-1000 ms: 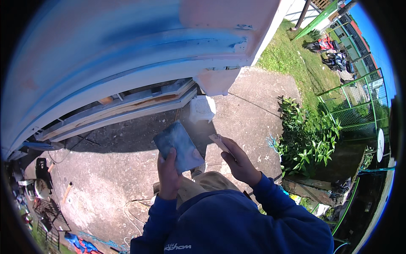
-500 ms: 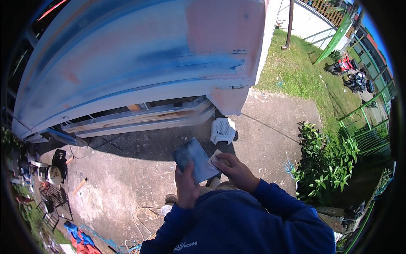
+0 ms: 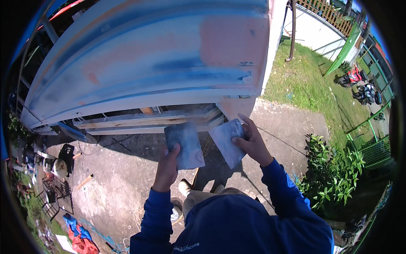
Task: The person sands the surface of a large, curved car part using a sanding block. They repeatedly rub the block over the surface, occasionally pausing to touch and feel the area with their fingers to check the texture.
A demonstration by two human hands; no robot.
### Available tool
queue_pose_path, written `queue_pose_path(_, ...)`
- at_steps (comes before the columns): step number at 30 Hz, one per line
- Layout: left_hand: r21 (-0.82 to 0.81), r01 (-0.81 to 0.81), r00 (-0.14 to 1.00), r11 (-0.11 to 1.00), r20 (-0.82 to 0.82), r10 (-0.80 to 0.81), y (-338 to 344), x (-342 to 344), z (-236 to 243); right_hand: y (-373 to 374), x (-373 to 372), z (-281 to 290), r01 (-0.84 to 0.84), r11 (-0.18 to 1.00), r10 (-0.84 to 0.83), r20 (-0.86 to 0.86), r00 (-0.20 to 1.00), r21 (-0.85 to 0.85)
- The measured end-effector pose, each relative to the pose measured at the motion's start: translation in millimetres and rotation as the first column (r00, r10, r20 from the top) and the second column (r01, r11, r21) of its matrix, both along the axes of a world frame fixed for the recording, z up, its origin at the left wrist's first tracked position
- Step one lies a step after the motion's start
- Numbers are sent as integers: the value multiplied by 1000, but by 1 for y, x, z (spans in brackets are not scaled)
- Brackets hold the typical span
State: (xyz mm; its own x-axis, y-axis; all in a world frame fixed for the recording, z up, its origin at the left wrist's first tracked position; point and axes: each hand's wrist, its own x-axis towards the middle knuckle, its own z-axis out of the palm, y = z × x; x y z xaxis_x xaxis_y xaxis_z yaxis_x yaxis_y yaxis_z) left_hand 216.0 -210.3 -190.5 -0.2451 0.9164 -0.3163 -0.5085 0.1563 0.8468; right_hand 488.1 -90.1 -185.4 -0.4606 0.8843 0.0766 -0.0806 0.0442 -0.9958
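Observation:
My left hand (image 3: 168,165) is closed on a dark grey-blue, dusty rectangular sheet (image 3: 185,140), its thumb on the face. My right hand (image 3: 253,142) grips a paler grey-blue sheet (image 3: 224,144), thumb on the front and fingers behind its upper right edge. The two sheets are held apart, side by side. Ahead of both hands is a large curved body (image 3: 152,55), patchily painted white, blue and pink, with pale rails (image 3: 135,125) along its lower side.
Concrete ground (image 3: 105,178) surrounds my feet (image 3: 185,187). At left are a round dish-like object (image 3: 59,167), metal frames and a blue-red cloth (image 3: 80,239). At right are a leafy shrub (image 3: 330,173), grass, green mesh fencing (image 3: 372,152), a pipe (image 3: 292,29) and parked motorcycles (image 3: 366,93).
My two hands have separated and moved up. The sheet in my right hand shows as a broad rectangle where earlier it was a small folded piece. The view takes in more of the painted body.

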Motion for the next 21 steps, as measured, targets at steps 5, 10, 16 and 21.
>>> queue_pose_path(5, -59, 105, 983, 993, -143, -113, -7, 20, 13, 29, -24, 22, -79, 865, -149, 403, 903, 496)
queue_pose_path(10, -52, 161, 970, 986, -176, -168, -10, 5, -1, -6, -40, 21, -343, 823, -62, 672, 738, 453)
queue_pose_path(16, 6, 17, 967, 1000, -255, -15, -16, 9, -14, -28, -40, -6, -389, 815, 29, 640, 768, 429)
queue_pose_path(21, 4, -199, 974, 980, -108, 199, 2, 27, -14, -44, -31, -23, -265, 926, 103, 496, 862, 268)
